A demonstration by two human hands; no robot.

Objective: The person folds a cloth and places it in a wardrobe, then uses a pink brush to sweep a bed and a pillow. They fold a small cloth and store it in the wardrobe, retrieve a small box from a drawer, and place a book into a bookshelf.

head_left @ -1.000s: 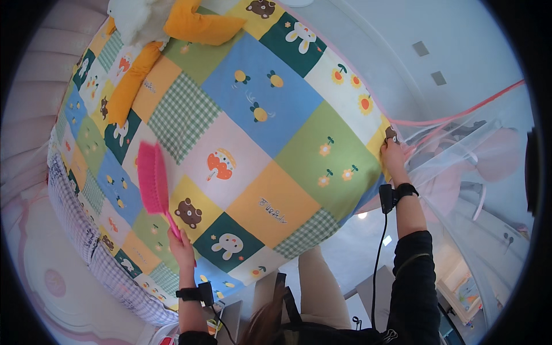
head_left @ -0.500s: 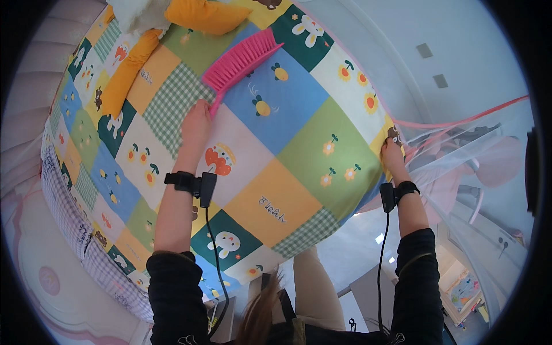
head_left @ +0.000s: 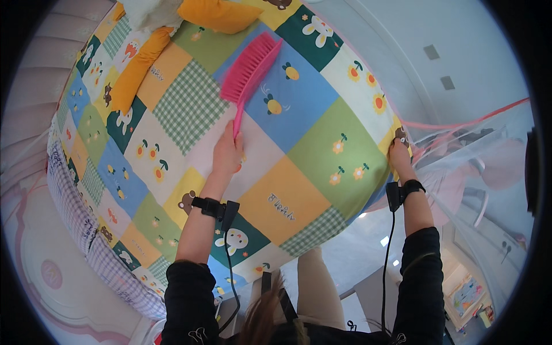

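A bright pink bed brush (head_left: 253, 68) with a long row of bristles is in my left hand (head_left: 227, 152), whose fingers are closed round its handle. The brush lies over a blue patch of the patchwork bed sheet (head_left: 313, 129), its bristles turned toward the left. At the right edge of the bed, my right hand (head_left: 400, 154) is closed on the sheet's edge beside a brown bear print; its fingertips are partly hidden. Black straps with small devices and cables are round both my wrists.
An orange cushion (head_left: 221, 15), a long orange piece (head_left: 135, 72) and a white plush item (head_left: 150, 12) lie at the far end of the bed. A pink padded headboard (head_left: 43, 83) stands on the left. Sheer netting (head_left: 466, 149) hangs at the right, with a framed picture (head_left: 467, 293) below.
My left hand has drawn the brush slightly nearer and to the right, and the brush has turned more upright. My right hand keeps its place on the sheet's edge. The view has shifted a little.
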